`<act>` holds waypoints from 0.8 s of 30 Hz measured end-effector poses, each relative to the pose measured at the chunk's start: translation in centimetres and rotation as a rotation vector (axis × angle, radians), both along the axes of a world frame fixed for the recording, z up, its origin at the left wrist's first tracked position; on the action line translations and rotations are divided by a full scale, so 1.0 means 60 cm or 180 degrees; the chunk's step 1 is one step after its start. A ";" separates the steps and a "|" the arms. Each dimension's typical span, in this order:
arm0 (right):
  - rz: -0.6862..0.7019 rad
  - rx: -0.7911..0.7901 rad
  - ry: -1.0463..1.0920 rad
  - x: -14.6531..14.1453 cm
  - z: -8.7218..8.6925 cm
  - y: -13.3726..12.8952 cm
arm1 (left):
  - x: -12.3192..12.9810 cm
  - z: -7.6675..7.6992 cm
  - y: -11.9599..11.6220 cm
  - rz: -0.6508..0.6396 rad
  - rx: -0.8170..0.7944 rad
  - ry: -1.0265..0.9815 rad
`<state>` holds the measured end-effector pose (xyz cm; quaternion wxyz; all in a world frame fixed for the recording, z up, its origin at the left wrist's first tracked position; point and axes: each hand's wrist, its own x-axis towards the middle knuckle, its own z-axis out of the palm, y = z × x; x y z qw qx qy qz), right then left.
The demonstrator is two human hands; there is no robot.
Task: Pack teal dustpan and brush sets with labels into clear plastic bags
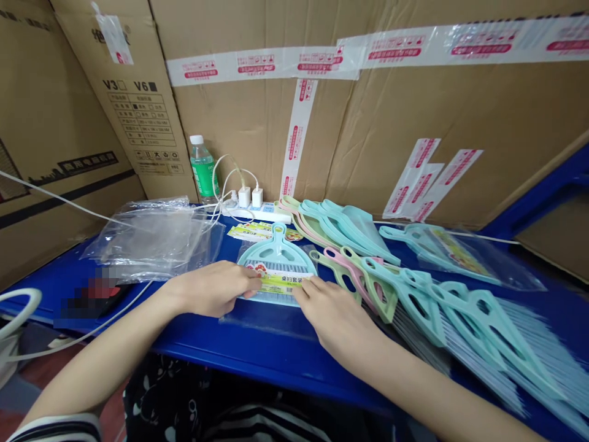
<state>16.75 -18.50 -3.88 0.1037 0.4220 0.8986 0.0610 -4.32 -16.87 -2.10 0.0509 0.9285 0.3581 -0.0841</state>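
Note:
In the head view, a light blue dustpan and brush set (278, 250) lies flat on the table in front of me, its handle pointing away. A yellow-green printed label card (283, 280) lies across the brush bristles. Clear plastic bag film (271, 316) shows around the set and spreads toward me. My left hand (221, 287) is closed at the left edge of the set, fingers curled at the card's left end. At the right edge, my right hand (334, 316) is closed too, its fingertips on the card's right end.
Loose brushes (460, 313) and stacked dustpans (335, 224) lie to the right, with a bagged set (442, 248) beyond. Clear bags (151, 236) are piled left. Behind are label cards (251, 232), a power strip (271, 213) with cables, a bottle (204, 175) and cardboard (248, 123).

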 end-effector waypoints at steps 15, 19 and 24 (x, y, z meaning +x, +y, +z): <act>-0.0336 -0.0169 -0.0141 -0.001 0.019 0.001 | -0.045 -0.019 0.000 0.0054 -0.0027 -0.0870; -0.0265 -0.0255 -0.0097 0.014 0.015 0.007 | -0.045 -0.019 0.001 0.0158 -0.0145 -0.0978; -0.0043 -0.0154 0.0126 0.034 -0.004 0.016 | -0.046 -0.020 0.002 0.0204 -0.0201 -0.1032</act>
